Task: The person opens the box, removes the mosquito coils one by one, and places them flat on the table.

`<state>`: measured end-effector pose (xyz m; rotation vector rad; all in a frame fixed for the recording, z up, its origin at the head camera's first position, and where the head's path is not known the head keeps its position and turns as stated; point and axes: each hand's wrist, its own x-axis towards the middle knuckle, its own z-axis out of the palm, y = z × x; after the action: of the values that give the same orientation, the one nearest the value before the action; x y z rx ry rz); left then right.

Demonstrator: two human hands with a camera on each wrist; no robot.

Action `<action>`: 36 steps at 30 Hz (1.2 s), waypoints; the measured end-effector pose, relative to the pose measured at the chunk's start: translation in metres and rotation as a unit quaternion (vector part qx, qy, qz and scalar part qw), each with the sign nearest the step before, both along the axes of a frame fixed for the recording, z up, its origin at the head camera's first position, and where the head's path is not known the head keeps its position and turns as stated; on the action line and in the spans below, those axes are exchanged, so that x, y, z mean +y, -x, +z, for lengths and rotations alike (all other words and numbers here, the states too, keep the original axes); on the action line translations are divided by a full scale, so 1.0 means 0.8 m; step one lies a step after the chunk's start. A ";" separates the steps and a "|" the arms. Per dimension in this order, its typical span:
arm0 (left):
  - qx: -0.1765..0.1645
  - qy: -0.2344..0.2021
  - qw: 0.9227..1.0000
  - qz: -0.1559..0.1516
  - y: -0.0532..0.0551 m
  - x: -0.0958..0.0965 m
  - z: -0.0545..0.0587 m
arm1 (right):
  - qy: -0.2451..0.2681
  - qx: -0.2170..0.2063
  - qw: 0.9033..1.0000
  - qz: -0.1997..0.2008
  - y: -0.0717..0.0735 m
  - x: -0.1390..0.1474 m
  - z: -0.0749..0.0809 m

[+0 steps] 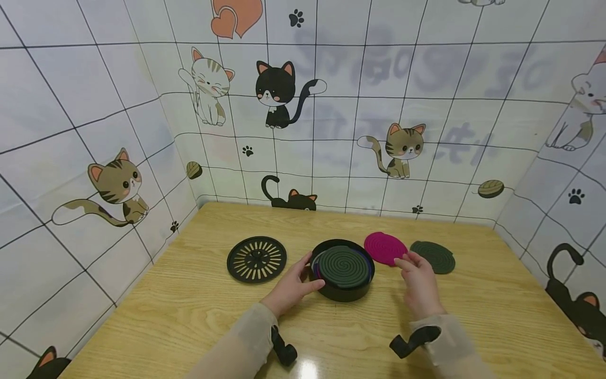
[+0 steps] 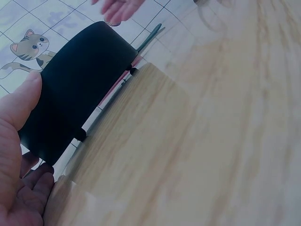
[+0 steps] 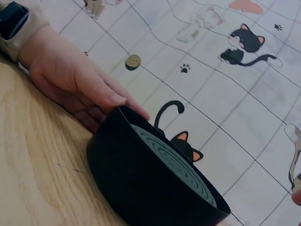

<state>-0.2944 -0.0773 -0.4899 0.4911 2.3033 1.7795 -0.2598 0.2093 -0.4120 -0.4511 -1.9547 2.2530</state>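
Observation:
A round black mosquito coil holder (image 1: 342, 293) stands on the table with dark green spiral coils (image 1: 343, 267) inside it. My left hand (image 1: 295, 289) grips its left side, the thumb near the front and the fingers around the back. In the left wrist view the holder's wall (image 2: 80, 84) shows small feet underneath. My right hand (image 1: 418, 284) hovers to the right of the holder, fingers loosely bent, with nothing seen in them. Just beyond its fingertips lies a magenta coil (image 1: 384, 248). Right of that is another green coil (image 1: 433, 257), partly behind the hand.
The slotted black lid (image 1: 257, 259) lies flat to the left of the holder. Behind the wooden table (image 1: 199, 316) and at its sides hangs a white sheet (image 1: 331, 158) with grid lines and printed cats.

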 end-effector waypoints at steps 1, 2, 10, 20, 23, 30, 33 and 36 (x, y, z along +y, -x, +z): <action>0.000 -0.001 1.000 0.000 0.000 0.000 0.000 | -0.006 0.003 1.000 0.015 0.000 -0.004 0.001; 0.001 0.000 1.000 -0.001 0.000 0.000 0.000 | -0.008 0.004 1.000 0.028 0.000 -0.007 0.002; 0.003 0.007 1.000 0.000 -0.001 -0.001 0.000 | -0.022 0.013 0.993 0.112 0.009 -0.030 0.002; -0.002 0.005 1.000 -0.003 -0.003 -0.002 0.001 | -0.108 0.003 0.981 0.160 0.029 -0.050 0.006; -0.003 0.006 1.000 -0.003 -0.005 -0.002 0.003 | -0.150 -0.001 0.976 0.156 0.034 -0.054 0.007; -0.003 0.003 1.000 -0.006 -0.006 0.000 0.006 | -0.247 0.010 0.955 0.161 0.044 -0.059 0.001; -0.002 0.002 1.000 -0.006 -0.006 0.000 0.006 | -0.258 0.017 0.952 0.163 0.047 -0.059 -0.005; -0.002 0.001 1.000 -0.007 -0.006 0.000 0.006 | -0.265 0.022 0.950 0.165 0.050 -0.059 -0.013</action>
<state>-0.2894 -0.0771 -0.4850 0.5019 2.2927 1.7687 -0.3000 0.1624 -0.4220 -0.0066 -2.6396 1.7383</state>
